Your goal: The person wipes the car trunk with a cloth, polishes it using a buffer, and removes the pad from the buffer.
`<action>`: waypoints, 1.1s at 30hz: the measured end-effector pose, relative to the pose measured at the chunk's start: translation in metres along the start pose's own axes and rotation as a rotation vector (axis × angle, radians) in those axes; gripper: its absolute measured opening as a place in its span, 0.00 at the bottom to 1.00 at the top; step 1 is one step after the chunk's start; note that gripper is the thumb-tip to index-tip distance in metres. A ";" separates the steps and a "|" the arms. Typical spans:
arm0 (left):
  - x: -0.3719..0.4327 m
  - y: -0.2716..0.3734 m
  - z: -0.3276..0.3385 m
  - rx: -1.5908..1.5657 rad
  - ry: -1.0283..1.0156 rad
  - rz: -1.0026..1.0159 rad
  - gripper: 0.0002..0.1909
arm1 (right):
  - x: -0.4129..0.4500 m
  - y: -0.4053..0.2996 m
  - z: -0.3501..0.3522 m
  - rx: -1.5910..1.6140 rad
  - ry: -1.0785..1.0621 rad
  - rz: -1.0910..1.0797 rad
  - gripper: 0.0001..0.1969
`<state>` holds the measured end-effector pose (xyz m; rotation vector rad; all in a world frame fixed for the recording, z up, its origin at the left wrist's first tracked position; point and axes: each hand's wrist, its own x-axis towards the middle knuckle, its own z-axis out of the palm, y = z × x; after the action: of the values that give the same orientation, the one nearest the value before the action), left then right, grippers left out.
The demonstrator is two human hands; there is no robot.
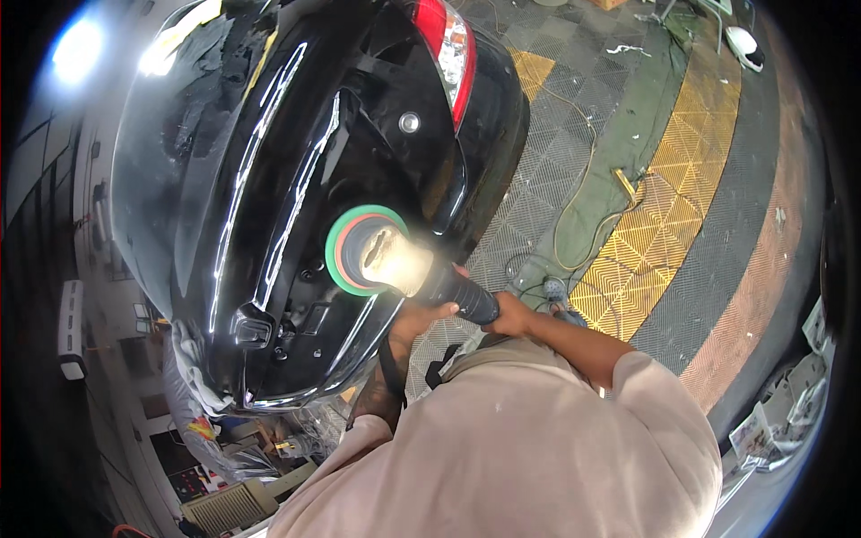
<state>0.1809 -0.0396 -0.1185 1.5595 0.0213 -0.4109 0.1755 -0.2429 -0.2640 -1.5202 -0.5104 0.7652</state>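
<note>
A dark-bodied power polisher [464,292] points away from me, with its green-rimmed pad [334,245] against the black rear panel of a car [377,175]. My right hand [512,314] is closed round the rear grip. My left hand [420,318] holds the tool's body from below, its fingertips showing on the far side. Bright glare washes out part of the polisher's head. The panel has glossy creases, small holes and a recess near its lower left. A red-and-clear tail light [457,60] sits at the car's corner.
A yellowish cord [590,158] loops across the ribbed floor tiles [662,222] right of the car. Grey cloth or sheeting [198,370] hangs at the car's near-left end. A beige louvred unit [229,508] stands lower left. A white rounded object [742,47] lies upper right.
</note>
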 end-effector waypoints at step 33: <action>0.005 0.016 -0.040 0.208 -0.092 -0.182 0.40 | 0.040 0.014 0.059 0.284 -0.053 -0.075 0.19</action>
<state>0.1998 -0.0027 -0.1054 1.7486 0.0508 -0.6446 0.1585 -0.1750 -0.2831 -1.2139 -0.4735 0.7850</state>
